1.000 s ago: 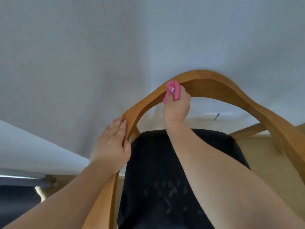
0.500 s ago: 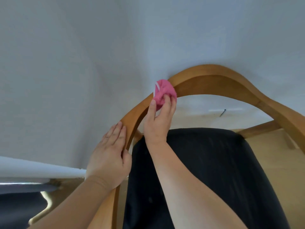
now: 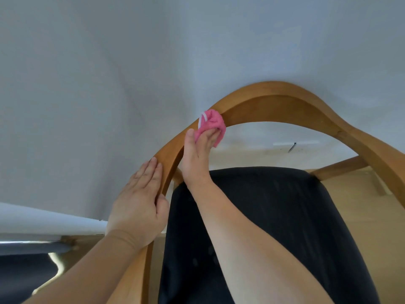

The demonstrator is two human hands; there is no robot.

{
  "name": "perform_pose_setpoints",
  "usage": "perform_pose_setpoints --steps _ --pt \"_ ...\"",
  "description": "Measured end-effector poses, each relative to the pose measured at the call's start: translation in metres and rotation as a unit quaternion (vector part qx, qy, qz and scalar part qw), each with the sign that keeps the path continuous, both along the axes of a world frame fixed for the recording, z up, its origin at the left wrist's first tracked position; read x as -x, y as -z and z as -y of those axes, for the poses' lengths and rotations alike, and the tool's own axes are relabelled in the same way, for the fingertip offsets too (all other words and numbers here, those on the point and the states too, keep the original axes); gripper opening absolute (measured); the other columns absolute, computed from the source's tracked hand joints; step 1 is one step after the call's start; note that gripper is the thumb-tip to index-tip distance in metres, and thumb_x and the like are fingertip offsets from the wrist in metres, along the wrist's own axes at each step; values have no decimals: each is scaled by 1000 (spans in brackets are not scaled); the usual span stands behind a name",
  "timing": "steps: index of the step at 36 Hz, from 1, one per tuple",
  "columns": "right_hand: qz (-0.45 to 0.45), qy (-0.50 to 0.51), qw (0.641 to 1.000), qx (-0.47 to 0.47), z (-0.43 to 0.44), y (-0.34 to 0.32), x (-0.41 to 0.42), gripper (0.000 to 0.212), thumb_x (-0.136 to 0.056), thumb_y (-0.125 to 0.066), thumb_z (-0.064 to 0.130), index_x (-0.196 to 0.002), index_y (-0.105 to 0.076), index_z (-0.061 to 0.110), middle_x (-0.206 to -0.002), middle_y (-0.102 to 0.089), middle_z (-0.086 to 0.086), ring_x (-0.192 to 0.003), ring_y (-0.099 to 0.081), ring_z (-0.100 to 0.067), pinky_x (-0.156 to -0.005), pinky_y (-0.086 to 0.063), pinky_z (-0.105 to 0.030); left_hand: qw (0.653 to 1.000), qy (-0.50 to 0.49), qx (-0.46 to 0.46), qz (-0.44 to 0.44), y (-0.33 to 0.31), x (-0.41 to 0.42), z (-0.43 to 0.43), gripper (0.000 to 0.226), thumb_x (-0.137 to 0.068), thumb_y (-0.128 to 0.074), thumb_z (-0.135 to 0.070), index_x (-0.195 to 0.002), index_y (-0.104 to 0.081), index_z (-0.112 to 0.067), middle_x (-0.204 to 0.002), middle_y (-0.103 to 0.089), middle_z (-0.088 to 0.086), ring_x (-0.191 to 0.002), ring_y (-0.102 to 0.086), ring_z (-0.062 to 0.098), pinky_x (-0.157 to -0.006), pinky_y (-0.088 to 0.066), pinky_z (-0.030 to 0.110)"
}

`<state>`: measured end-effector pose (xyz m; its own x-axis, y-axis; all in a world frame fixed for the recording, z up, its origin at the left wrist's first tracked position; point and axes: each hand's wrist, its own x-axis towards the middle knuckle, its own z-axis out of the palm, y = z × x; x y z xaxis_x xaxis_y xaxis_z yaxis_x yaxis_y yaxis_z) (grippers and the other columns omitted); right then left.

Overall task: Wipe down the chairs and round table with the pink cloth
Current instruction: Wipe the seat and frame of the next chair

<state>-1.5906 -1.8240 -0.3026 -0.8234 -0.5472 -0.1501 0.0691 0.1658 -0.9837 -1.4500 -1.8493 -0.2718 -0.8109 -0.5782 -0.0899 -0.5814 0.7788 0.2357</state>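
Note:
A wooden chair with a curved back rail and a black seat fills the middle of the head view. My right hand presses a bunched pink cloth against the left bend of the rail, fingers over the cloth. A white tag sticks out of the cloth. My left hand grips the chair's left arm rail lower down, fingers on the outer side and thumb on the inner side. The round table is not in view.
A pale grey wall stands right behind the chair. A white skirting board runs at the lower left above a dark patch. Light wooden floor shows to the right of the seat.
My right hand slid the pink cloth leftward and down along the back rail, from near the top of the curve to the left bend. The left hand stayed on the arm rail.

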Motion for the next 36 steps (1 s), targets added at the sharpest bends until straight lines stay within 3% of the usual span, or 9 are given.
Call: perform_pose_setpoints --steps 9,13,17,23,25,27,29,33,36 --pt "-15 33 999 -16 3 1 20 73 -106 -26 38 -148 26 11 -156 35 -4 -145 25 -15 -120 6 -30 1000 4 2 17 -3 2 -3 79 -77 1 -47 -151 -9 -19 -157 -2 -7 -140 5 2 -114 0 22" --pt "-36 142 989 -14 4 7 22 60 -105 -38 19 -156 -6 13 -164 8 -2 -149 -12 -17 -112 -18 -18 999 2 12 37 -4 2 -4 75 -80 1 -46 -151 0 -21 -158 6 -8 -142 9 3 -114 4 22" --pt "10 219 974 52 2 8 28 51 -99 -55 12 -148 -40 14 -161 -19 4 -141 -33 -12 -114 -30 -22 999 0 7 33 -4 3 -4 71 -84 -11 -43 -151 -3 -21 -158 3 -7 -142 7 4 -113 3 23" --pt "111 373 906 169 -20 3 90 46 -101 -49 7 -146 -41 6 -159 -27 1 -132 -36 -2 -72 -28 12 999 7 20 43 -3 2 -2 67 -86 -7 -44 -148 7 -24 -151 16 -11 -142 12 4 -113 4 23" --pt "98 417 884 187 -37 -4 122 49 -103 -47 10 -150 -34 6 -159 -26 -4 -138 -33 -11 -86 -27 8 999 7 17 46 -3 2 -3 64 -88 -9 -43 -147 9 -25 -152 16 -12 -143 11 5 -114 3 24" --pt "56 455 877 141 -61 -11 148 45 -106 -37 13 -150 -30 8 -157 -32 -9 -135 -39 -15 -104 -31 -13 999 6 12 40 -3 2 -2 65 -87 -9 -45 -146 9 -25 -153 14 -12 -143 9 6 -114 0 24" --pt "40 543 823 160 -87 -7 169 42 -106 -33 13 -147 -33 2 -145 -47 -18 -126 -47 -17 -105 -33 -26 999 7 7 39 -4 3 -2 63 -90 -13 -43 -147 7 -24 -155 11 -10 -143 9 6 -114 -1 25" --pt "91 566 772 275 -103 5 176 49 -105 -36 10 -153 -22 7 -148 -44 -14 -139 -39 -22 -113 -29 -30 999 9 12 49 -4 3 -3 65 -89 -11 -45 -147 8 -23 -154 12 -10 -143 9 8 -115 -2 26" --pt "132 547 770 302 -91 4 166 43 -105 -43 17 -146 -39 7 -116 -61 1 -123 -53 -16 -108 -35 -25 999 9 10 47 -6 3 -3 67 -84 -7 -46 -144 10 -23 -151 14 -11 -143 9 7 -115 -1 26"
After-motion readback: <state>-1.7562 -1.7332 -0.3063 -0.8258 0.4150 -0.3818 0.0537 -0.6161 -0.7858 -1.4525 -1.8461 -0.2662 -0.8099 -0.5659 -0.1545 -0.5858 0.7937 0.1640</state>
